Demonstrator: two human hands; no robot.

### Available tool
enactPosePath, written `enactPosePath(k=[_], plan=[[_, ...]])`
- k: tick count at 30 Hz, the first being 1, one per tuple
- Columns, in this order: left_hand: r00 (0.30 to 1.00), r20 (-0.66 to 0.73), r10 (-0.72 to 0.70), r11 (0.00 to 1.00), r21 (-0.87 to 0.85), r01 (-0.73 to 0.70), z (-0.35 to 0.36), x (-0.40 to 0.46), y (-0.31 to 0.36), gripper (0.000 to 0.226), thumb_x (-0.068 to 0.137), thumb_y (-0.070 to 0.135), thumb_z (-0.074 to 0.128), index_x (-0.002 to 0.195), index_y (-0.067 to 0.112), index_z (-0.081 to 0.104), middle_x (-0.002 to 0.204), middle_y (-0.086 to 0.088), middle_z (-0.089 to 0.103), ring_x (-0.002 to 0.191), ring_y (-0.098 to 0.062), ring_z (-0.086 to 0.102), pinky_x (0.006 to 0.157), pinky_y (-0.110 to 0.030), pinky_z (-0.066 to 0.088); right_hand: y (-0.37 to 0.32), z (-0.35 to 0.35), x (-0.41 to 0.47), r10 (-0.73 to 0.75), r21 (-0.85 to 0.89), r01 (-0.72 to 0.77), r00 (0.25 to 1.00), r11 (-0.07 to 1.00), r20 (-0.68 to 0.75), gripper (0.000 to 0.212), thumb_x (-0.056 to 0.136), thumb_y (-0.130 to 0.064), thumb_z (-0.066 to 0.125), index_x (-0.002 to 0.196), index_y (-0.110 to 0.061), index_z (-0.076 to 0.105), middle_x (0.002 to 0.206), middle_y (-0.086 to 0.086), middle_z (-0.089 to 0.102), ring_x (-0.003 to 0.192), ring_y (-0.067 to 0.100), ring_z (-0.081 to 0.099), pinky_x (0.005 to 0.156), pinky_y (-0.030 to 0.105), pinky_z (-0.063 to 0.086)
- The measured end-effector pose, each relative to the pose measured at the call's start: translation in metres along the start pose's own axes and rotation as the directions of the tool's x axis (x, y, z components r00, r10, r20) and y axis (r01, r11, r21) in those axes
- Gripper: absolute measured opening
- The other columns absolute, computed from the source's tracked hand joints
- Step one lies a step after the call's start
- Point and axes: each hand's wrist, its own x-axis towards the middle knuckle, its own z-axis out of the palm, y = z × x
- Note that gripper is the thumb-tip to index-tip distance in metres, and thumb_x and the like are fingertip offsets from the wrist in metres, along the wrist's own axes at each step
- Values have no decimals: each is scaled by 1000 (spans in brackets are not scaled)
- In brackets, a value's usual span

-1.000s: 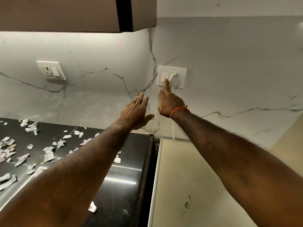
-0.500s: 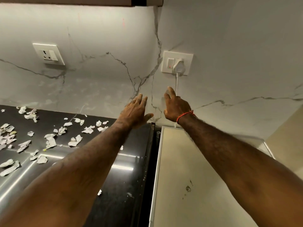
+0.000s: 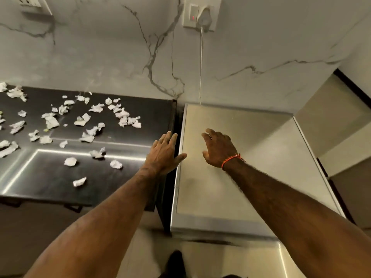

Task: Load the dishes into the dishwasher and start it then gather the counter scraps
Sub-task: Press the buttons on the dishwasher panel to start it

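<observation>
The dishwasher (image 3: 247,177) is a steel-topped box to the right of the black counter (image 3: 50,177). Its white cable (image 3: 201,65) runs up the marble wall to a plug in the wall socket (image 3: 201,14), whose switch shows a small red light. My right hand (image 3: 217,148), with an orange thread at the wrist, hovers open above the dishwasher's top. My left hand (image 3: 163,152) is open too, fingers spread over the counter's right edge beside the gap. Several torn white paper scraps (image 3: 84,121) lie scattered across the counter. No dishes are in view.
A second wall socket (image 3: 32,3) sits at the upper left. A narrow dark gap (image 3: 177,125) separates counter and dishwasher. Beige stepped surfaces (image 3: 331,121) stand to the right. A dark shoe tip (image 3: 175,261) shows on the floor below.
My right hand left the switch at the socket and came down over the dishwasher's top. My left hand dropped too. My view tilted downward, showing the counter front and floor.
</observation>
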Motion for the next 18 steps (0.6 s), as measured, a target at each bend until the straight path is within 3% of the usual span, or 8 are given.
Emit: enactPosePath(k=[9,18], plan=[[997,-57,58,996,70,-54,33,-134,19,103,85,75,55,161,15,18,168,-11,17,156,-28,15,126,-48,18,-29,27,-131,-44,94,48,998,994,-46,67,88,-45,62,143,-11,45,151,13,43,127,35,50,101,50,43],[999,23,46,994,96,-48,80,-255,34,103,83,64,66,161,15,19,169,-10,16,156,-27,12,126,-50,17,-66,67,-268,-52,156,57,998,986,-36,62,87,-42,65,138,-11,50,144,12,50,127,33,50,103,49,44]])
